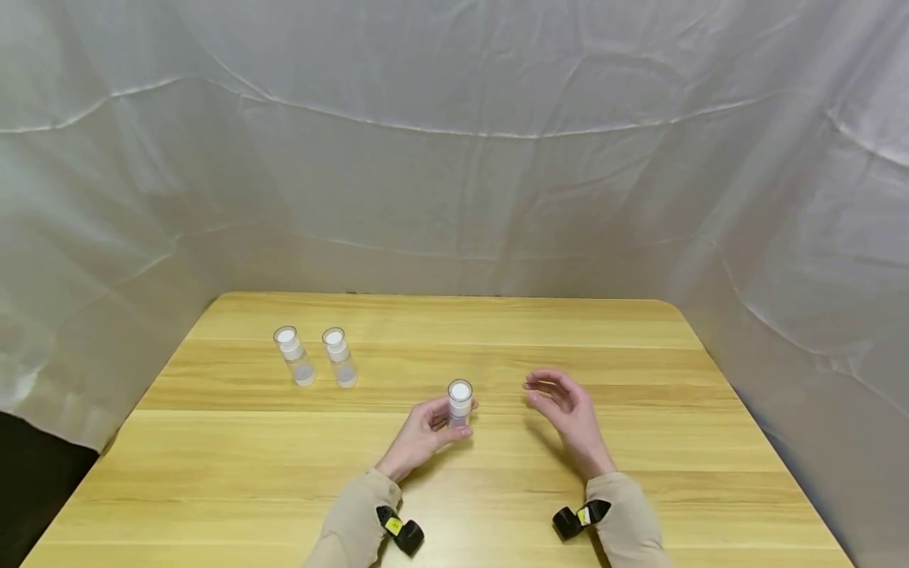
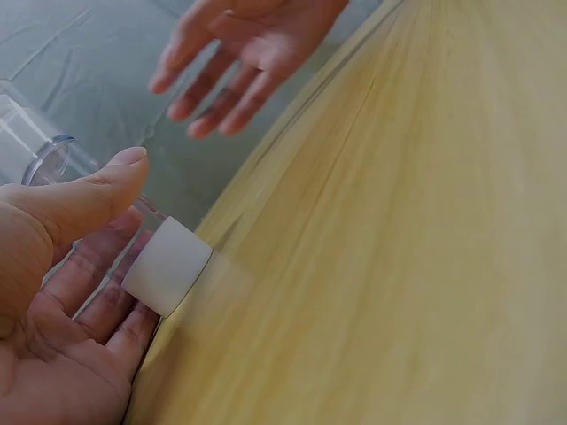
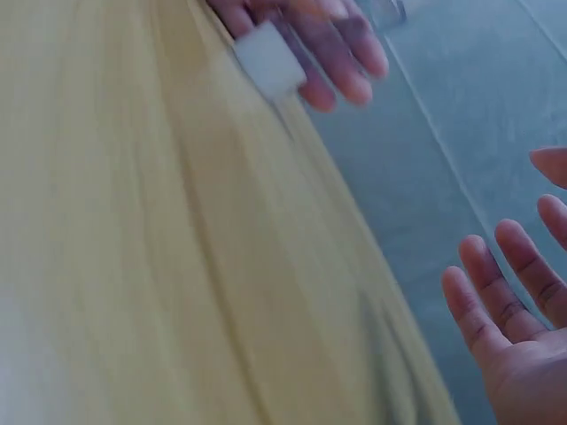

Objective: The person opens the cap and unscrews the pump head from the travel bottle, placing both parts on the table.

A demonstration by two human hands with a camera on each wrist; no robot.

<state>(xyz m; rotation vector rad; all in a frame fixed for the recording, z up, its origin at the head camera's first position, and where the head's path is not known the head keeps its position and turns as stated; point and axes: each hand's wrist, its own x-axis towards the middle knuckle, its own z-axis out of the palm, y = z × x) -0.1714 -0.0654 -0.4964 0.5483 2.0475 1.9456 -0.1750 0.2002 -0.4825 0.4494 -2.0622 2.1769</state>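
Note:
A small clear bottle [image 1: 460, 398] with a white collar under a clear cap and a white base stands upright near the table's middle. My left hand [image 1: 420, 439] holds it from the left, with the thumb on the near side and the fingers behind. In the left wrist view the white base [image 2: 168, 267] is at or just above the wood. To the right, my right hand [image 1: 574, 418] hovers over the table, fingers loosely bent and nothing in them. The right wrist view shows those fingers [image 3: 496, 288] spread apart.
Two similar clear bottles, one at far left [image 1: 294, 355] and another beside it [image 1: 340, 357], stand on the wooden table [image 1: 497, 505]. Pale grey fabric [image 1: 454, 189] hangs behind the table and along both sides.

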